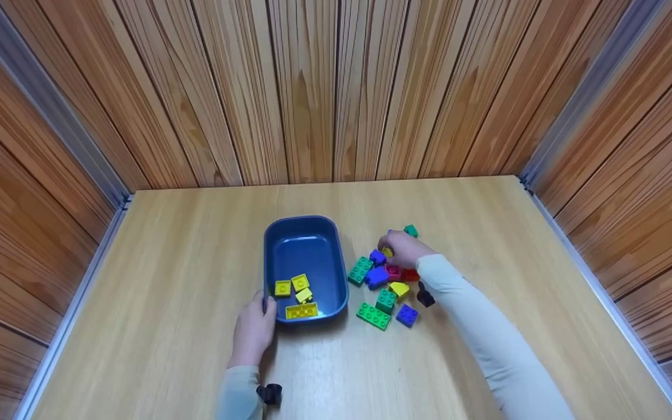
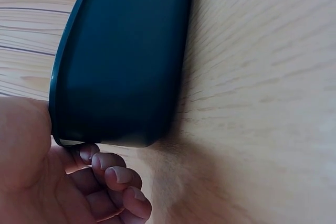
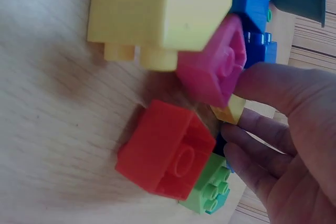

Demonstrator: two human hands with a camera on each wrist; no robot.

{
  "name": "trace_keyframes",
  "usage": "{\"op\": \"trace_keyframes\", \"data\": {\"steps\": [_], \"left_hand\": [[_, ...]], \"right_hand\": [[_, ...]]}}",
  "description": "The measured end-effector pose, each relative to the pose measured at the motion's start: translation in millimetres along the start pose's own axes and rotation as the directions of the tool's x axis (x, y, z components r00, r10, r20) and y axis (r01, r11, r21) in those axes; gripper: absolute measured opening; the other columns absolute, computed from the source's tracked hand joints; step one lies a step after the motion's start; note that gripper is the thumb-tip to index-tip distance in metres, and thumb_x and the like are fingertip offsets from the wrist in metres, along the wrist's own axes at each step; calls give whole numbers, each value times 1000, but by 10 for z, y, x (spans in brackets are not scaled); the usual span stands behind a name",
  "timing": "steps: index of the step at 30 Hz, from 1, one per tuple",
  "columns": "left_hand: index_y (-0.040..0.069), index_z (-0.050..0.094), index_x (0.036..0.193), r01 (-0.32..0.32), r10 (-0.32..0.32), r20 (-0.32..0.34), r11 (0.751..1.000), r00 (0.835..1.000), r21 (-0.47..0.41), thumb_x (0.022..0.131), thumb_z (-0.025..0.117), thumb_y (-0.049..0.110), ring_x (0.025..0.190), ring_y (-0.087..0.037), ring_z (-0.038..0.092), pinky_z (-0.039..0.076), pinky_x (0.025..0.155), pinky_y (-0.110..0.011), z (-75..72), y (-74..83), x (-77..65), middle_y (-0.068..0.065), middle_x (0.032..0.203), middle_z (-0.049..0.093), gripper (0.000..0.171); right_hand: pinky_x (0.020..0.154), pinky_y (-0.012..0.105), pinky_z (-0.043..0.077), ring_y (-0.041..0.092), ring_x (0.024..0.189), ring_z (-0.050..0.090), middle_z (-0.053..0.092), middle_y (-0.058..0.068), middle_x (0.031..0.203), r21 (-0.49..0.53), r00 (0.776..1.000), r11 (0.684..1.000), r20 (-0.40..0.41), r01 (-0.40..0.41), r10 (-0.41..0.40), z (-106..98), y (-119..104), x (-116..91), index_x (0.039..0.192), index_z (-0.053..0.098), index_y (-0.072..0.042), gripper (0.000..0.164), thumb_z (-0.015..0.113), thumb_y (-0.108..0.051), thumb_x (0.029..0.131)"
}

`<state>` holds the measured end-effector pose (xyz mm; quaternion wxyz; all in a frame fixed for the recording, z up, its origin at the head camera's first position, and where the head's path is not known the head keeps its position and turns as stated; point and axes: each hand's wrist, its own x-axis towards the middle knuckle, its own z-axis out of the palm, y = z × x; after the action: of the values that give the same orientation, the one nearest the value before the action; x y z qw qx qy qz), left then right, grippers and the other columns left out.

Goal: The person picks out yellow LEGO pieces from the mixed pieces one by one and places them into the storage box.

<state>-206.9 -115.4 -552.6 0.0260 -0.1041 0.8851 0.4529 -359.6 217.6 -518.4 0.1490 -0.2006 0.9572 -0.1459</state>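
My left hand (image 1: 252, 328) grips the near left rim of a dark blue tub (image 1: 305, 217), thumb at the rim and fingers curled beneath it in the left wrist view. Several yellow toy bricks (image 1: 301, 311) lie in the near half of the tub. At the far part of a loose brick pile, my right hand (image 1: 407, 249) pinches a yellow brick (image 3: 231, 110), partly hidden by the thumb and a pink brick (image 3: 212, 66). A red brick (image 3: 167, 150) lies on its side close to the fingers, and a larger-looking yellow brick (image 3: 160, 11) is nearer the wrist camera.
Green bricks (image 1: 373, 316), blue bricks (image 1: 377, 277) and another yellow brick (image 1: 398, 290) lie right of the tub. A small green brick (image 1: 410, 231) sits beyond the right hand. Wood-panelled walls (image 1: 312, 93) enclose the table (image 1: 172, 280) at the back and sides.
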Motion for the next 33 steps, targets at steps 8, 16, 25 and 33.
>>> {"op": "trace_keyframes", "data": {"steps": [8, 16, 25, 33], "left_hand": [[-1, 35, 145, 17, -17, 30, 1000, 999, -5, 101, 39, 30, 131, -36, 39, 33, 104, -51, -2, 16, 3, -22, 144, 40, 54], [-2, 33, 146, 27, -27, 38, 1000, 999, -3, 101, 38, 30, 132, -37, 37, 31, 104, -51, 6, 20, 0, -23, 145, 38, 55], [-4, 43, 139, -35, 35, -20, 999, 999, 21, 100, 41, 27, 119, -37, 50, 37, 100, -52, -3, 15, 10, -24, 133, 51, 50], [-2, 40, 142, -4, 4, 5, 1000, 1000, 6, 101, 39, 28, 126, -37, 45, 35, 102, -51, -5, 2, 5, -23, 138, 47, 51]], "right_hand": [[89, 39, 47, 24, 98, 56, 58, 9, 110, -82, 999, 997, -41, 16, -19, 47, -15, -13, 118, 66, -6, 33, 71, -9, 86], [88, 39, 48, 24, 99, 57, 59, 8, 110, -65, 999, 998, -36, -11, 8, 71, -28, -45, 120, 65, -6, 34, 69, -7, 87], [89, 41, 48, 24, 100, 58, 61, 8, 111, -34, 1000, 999, -15, -16, 16, 45, 2, -77, 119, 65, -5, 36, 72, -11, 84], [91, 42, 48, 25, 103, 57, 60, 9, 113, -1, 999, 1000, -29, -21, 21, 4, 13, -108, 118, 66, -7, 35, 72, -12, 84]]}}
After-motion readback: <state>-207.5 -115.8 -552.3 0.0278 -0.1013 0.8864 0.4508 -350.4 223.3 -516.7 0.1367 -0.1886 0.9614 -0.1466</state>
